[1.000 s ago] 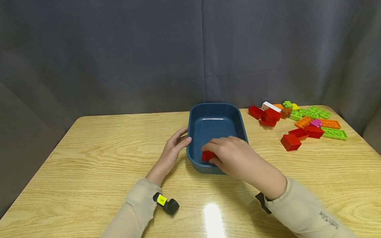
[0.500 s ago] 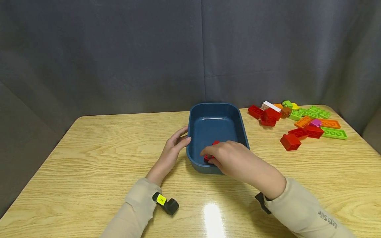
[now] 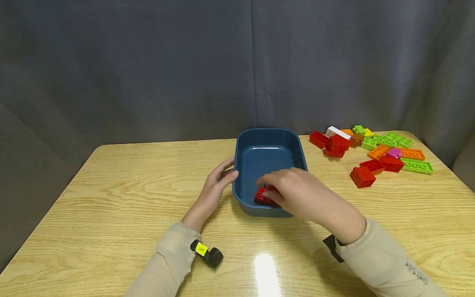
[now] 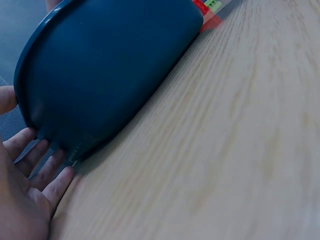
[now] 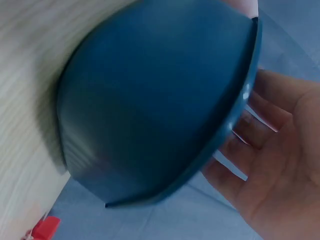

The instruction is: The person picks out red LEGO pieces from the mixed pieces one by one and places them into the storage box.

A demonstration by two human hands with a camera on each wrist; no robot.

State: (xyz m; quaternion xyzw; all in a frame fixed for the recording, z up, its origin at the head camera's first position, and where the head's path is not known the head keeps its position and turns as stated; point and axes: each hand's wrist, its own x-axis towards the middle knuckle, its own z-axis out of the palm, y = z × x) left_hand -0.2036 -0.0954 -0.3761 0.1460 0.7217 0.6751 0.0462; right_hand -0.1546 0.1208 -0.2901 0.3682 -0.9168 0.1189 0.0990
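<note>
A dark blue plastic bin (image 3: 259, 161) stands on the table. My left hand (image 3: 213, 187) rests against its left side, with fairly straight fingers along the outer wall and the thumb at the rim; the left wrist view shows these fingers (image 4: 47, 172) spread low on the wall. Inside the bin, near its front, lies a red toy building brick (image 3: 261, 195), studs showing. Over it is my right hand (image 3: 297, 192), thumb overlapping the brick and fingers loosely bent. In the right wrist view the bin wall hides the right fingertips and the brick.
To the right of the bin lie several red bricks (image 3: 363, 177) and a white brick (image 3: 338, 133). Farther right are flat green pieces (image 3: 417, 166), orange pieces (image 3: 411, 154) and a purple one (image 3: 394, 153). A dark grey curtain (image 3: 178, 74) hangs behind the table.
My right hand has let go of the red brick, which now lies at the front of the bin, and has shifted slightly right. My left hand and the bin have stayed put.
</note>
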